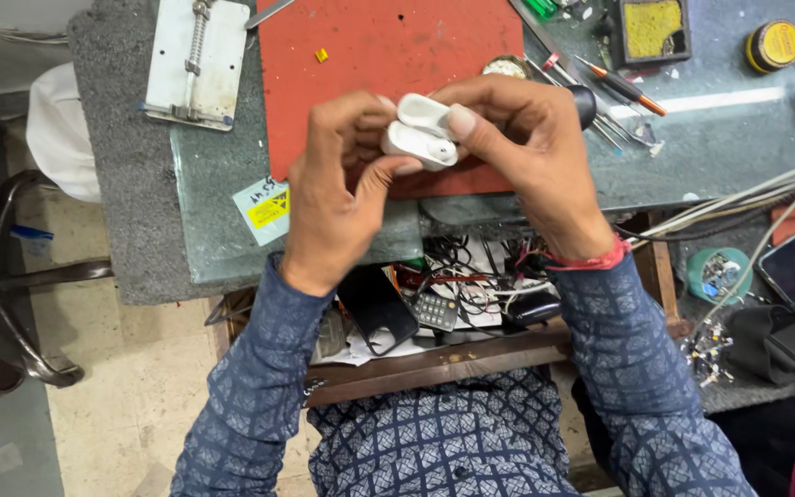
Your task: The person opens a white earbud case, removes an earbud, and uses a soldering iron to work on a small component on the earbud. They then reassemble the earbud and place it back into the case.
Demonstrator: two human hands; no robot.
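Blue patterned sleeves (259, 387) are lying closest to the lens, with the forearms extending up toward the bench (720, 147). Both hands are meeting above the near edge of a red work mat (370, 46), and a white earbud case (420, 133) is being held between them with its hinged lid standing open.

The left hand (333, 198) is supporting the lower body of the case: its fingers (361, 110) are curling closed around the far side while the thumb is pressing against the near side. The right hand (526, 147) is gripping the lid end, its thumb lying flat on the raised lid and its fingers closing behind it. A red thread band (591, 260) is circling the right wrist.

A metal holding fixture (197, 60) is resting on the grey pad to the left of the mat. Screwdrivers and tweezers (618, 101) are lying just right of the right hand, with a round yellow tin (773, 44) farther right. An open drawer (434, 304) under the bench edge is holding tangled wires, a dark phone and a small keypad. A yellow label (264, 210) is sticking to the glass near the left wrist.
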